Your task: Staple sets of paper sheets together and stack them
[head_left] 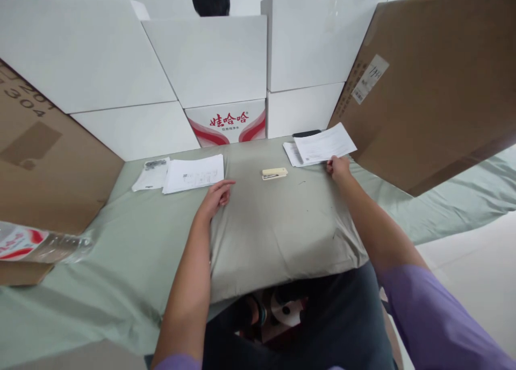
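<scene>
Green-covered bench [258, 230]. Left hand [217, 198] at near right corner of a paper stack [193, 172]; contact unclear. Right hand [341, 167], grip pinching a printed sheet [324, 143] by its near edge, overlapping other papers [292, 154]. Cream stapler [274, 173] between. White boxes [217, 61] behind; brown cartons [435, 91] either side.

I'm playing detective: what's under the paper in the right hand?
Under the held sheet, more white paper sticks out at the left. A dark thing peeks out past its far edge; what it is, I can't tell. The rest is covered.
</scene>
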